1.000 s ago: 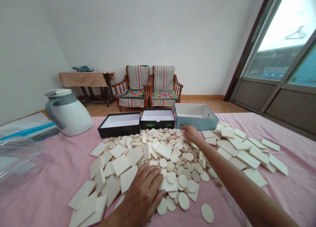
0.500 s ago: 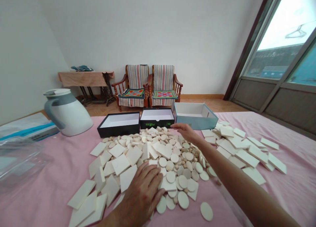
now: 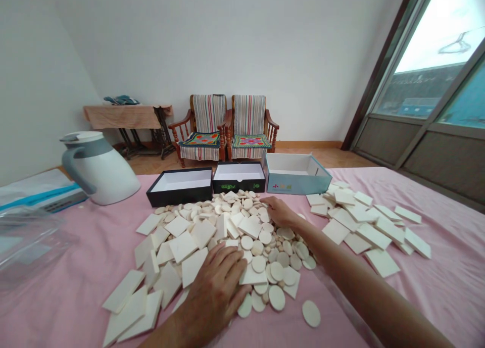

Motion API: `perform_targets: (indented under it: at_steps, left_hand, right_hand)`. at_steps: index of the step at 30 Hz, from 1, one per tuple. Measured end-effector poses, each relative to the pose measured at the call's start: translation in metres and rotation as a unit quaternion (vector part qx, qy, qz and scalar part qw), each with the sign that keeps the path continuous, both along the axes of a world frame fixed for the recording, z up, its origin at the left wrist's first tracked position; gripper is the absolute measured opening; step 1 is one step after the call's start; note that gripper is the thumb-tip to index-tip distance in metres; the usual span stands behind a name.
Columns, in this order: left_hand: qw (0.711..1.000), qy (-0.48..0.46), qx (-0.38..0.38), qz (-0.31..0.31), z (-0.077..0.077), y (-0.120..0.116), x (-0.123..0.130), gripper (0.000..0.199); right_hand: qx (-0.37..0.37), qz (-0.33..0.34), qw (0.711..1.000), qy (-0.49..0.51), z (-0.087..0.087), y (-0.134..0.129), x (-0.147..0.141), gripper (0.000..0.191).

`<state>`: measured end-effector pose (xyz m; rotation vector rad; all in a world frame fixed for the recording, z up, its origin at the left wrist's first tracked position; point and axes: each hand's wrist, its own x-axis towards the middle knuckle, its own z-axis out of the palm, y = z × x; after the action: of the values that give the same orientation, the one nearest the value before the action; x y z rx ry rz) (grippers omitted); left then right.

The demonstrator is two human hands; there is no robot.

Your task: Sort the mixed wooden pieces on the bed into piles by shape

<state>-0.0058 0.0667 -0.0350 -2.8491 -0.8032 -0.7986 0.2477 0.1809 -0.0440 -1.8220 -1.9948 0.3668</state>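
Right hand (image 3: 279, 211) has dropped onto pale discs (image 3: 237, 206).

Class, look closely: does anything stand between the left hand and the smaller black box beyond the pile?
Yes: a heap of cream discs and flat cream tiles lies between the left hand and the smaller black box.

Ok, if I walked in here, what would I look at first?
You'd see the big heap of pale discs and flat tiles in the middle of the pink sheet. The left hand lies on the front of the heap, and the right hand reaches across its far side. Behind it stand three open boxes.
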Motion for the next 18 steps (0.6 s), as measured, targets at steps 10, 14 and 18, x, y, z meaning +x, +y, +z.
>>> perform_targets:
  at_steps: [10, 14, 18]
  left_hand:
    - [1.000, -0.005, 0.028, 0.003, -0.004, 0.001, -0.001, 0.028]
    - [0.999, 0.016, 0.040, 0.004, -0.008, 0.003, -0.003, 0.031]
    - [0.999, 0.020, 0.042, 0.001, -0.011, 0.005, -0.004, 0.033]
  right_hand:
    - [0.045, 0.086, 0.994, -0.049, 0.032, -0.063, -0.049, 0.034]
    - [0.073, 0.058, 0.996, 0.000, 0.031, -0.066, -0.053, 0.033]
    - [0.145, -0.012, 0.988, 0.042, 0.038, -0.067, -0.012, 0.032]
